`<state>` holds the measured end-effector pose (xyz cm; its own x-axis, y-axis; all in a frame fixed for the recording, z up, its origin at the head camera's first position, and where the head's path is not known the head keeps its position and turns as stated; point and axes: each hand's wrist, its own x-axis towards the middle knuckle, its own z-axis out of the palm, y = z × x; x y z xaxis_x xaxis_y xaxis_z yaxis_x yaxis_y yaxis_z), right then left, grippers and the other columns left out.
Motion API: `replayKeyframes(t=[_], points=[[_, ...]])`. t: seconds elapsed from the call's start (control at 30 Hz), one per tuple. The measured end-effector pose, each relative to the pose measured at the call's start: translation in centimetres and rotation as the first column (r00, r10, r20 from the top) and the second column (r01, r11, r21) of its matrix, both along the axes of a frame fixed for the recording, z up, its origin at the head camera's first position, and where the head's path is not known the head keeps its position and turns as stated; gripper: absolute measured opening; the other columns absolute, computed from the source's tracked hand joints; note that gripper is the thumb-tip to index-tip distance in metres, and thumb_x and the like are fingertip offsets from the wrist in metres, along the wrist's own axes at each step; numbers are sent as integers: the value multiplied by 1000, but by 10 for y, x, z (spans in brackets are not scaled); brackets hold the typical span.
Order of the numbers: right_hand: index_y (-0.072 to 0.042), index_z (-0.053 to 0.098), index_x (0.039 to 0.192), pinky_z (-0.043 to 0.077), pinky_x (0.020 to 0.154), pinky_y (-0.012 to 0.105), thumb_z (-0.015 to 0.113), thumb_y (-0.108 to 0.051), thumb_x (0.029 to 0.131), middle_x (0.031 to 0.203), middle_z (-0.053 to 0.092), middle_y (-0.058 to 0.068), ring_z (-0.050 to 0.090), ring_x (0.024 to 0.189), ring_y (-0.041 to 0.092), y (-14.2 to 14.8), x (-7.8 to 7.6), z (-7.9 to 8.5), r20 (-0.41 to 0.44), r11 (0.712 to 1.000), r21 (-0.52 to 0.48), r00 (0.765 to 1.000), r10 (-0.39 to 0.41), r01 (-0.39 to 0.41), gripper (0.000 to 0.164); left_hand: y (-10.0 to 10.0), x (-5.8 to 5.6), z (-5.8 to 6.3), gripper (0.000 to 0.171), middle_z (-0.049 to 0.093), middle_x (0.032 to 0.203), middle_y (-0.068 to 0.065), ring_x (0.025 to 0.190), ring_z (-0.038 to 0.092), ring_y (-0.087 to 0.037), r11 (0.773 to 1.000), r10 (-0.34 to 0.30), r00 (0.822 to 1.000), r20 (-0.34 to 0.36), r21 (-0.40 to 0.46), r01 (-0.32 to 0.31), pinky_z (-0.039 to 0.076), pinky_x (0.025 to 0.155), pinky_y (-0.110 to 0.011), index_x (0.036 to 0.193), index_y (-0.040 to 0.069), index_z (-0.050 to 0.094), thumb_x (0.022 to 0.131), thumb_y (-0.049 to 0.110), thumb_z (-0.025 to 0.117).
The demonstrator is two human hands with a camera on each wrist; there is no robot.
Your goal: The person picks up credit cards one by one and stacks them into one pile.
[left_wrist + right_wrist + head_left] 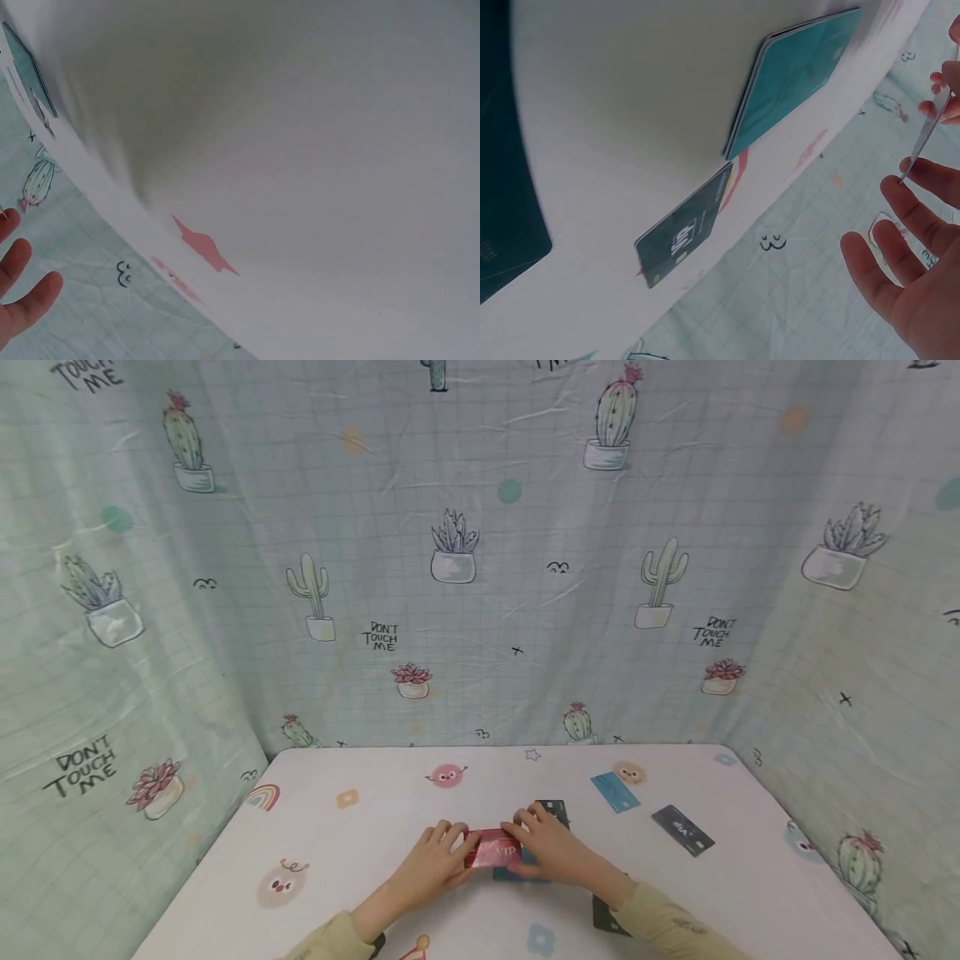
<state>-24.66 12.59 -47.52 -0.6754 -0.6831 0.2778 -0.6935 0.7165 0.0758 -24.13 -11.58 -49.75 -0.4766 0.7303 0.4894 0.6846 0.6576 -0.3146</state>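
A shiny red VIP card (pixel 492 852) is held up in front of me by both hands. My left hand (pixel 427 867) pinches its left end, and my right hand (pixel 553 852) pinches the right end. In the right wrist view the card (pixel 925 135) is seen nearly edge-on between the fingertips. Below it on the table lies a blue card (pixel 512 874), partly hidden by the red card and right hand. Behind the right hand a dark card (pixel 554 810) is partly covered. The left wrist view shows only some left fingers (pixel 34 296).
Towards the right lie a light blue card (pixel 615 792) and a black VIP card (pixel 682 829). A dark card (pixel 606 917) is partly under the right forearm. Another dark thing (pixel 378 945) shows beside the left sleeve. Patterned curtains (pixel 480 610) surround the white table (pixel 360 835).
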Motion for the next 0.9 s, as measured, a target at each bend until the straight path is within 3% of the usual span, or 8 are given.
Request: replayKeyframes(t=[0.53, 0.9], points=[[-15, 53, 120, 41, 75, 25, 66, -47, 74, 103, 49, -4, 36, 92, 12, 22, 5, -8, -25, 999, -27, 999, 20, -21, 57, 12, -4, -4, 48, 52, 111, -2, 96, 45, -17, 996, -87, 995, 57, -1, 87, 39, 75, -32, 118, 16, 54, 76, 35, 67], [-15, 52, 122, 42, 78, 26, 68, -42, 73, 108, 51, -6, 36, 93, 9, 33, 7, -18, 59, 998, -55, 998, -12, 15, 58, 18, -4, -7, 49, 52, 115, 0, 99, 44, -16, 998, -48, 996, 79, -34, 51, 41, 78, -32, 121, 19, 52, 77, 37, 66]])
